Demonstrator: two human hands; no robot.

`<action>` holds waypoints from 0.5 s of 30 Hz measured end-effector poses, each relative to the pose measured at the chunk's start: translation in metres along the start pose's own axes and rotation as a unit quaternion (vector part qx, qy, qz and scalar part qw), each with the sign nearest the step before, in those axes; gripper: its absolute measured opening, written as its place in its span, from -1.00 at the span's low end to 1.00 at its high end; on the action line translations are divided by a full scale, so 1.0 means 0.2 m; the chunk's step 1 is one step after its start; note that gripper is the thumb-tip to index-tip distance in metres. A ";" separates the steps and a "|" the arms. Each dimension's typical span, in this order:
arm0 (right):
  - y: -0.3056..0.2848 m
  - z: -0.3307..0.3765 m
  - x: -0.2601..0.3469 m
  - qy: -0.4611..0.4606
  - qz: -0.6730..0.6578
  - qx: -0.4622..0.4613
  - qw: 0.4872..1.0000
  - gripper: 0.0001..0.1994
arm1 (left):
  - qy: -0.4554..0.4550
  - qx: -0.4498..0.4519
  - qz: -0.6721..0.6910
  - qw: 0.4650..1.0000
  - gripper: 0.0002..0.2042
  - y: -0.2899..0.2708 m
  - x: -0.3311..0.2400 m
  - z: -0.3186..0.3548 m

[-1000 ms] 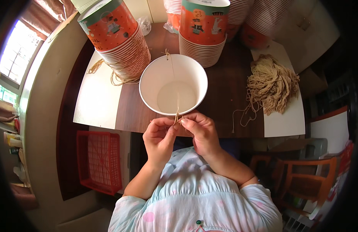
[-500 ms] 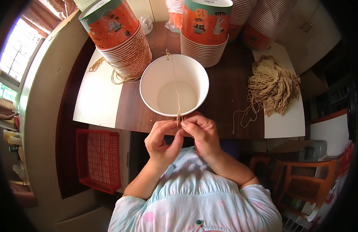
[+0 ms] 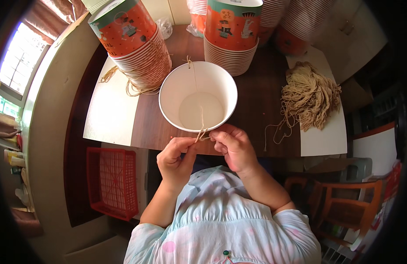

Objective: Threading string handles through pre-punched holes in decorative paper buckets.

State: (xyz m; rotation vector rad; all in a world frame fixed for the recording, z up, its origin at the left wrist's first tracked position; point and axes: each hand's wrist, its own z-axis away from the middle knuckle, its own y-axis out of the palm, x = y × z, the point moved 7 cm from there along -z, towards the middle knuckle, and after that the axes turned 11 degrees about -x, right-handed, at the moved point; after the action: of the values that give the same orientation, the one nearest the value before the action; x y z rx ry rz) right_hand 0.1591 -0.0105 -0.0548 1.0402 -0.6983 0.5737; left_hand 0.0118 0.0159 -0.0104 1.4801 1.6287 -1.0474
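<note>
A white paper bucket [image 3: 170, 94] stands on the table with its mouth toward me. A thin tan string [image 3: 196, 83] passes through the far side of its wall, where it is knotted, and runs across the inside to the near rim. There the string forms a loop or loose knot. My left hand [image 3: 175, 158] pinches the string left of the knot between thumb and forefinger. Pinching it on the right is my right hand [image 3: 233, 147], close under the rim. The hole in the near wall is hidden.
Stacks of orange and green paper buckets stand behind, at left [image 3: 139, 66] and centre [image 3: 232, 31], with others at far right. Loose strings hang over the left stack. A heap of tan string [image 3: 310, 97] lies at right. Below the table are a red plastic basket [image 3: 112, 182] and a wooden chair [image 3: 348, 207].
My hands have moved apart, the left one leftward and the right one slightly right. The string between them is drawn out sideways at the rim.
</note>
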 end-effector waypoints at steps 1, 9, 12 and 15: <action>0.02 0.01 0.05 -0.027 0.015 0.002 1.000 -0.86 | 0.000 0.000 0.000 1.000 -0.90 -0.01 0.00 -0.01; 0.06 0.04 0.07 -0.042 0.089 0.039 0.994 -0.82 | -0.038 0.007 0.026 0.999 -0.91 0.01 0.02 -0.01; 0.05 0.05 0.03 -0.059 0.060 0.048 0.995 -0.80 | -0.036 0.017 0.009 0.999 -0.91 0.01 0.00 -0.01; 0.04 0.02 0.00 -0.086 0.050 0.040 0.994 -0.83 | -0.040 0.021 0.008 0.999 -0.91 0.01 0.01 -0.01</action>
State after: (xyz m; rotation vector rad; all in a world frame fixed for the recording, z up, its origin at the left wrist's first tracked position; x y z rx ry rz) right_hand 0.1526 -0.0109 -0.0495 1.1440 -0.8883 0.6079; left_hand 0.0141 0.0189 -0.0110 1.4576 1.5450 -1.1245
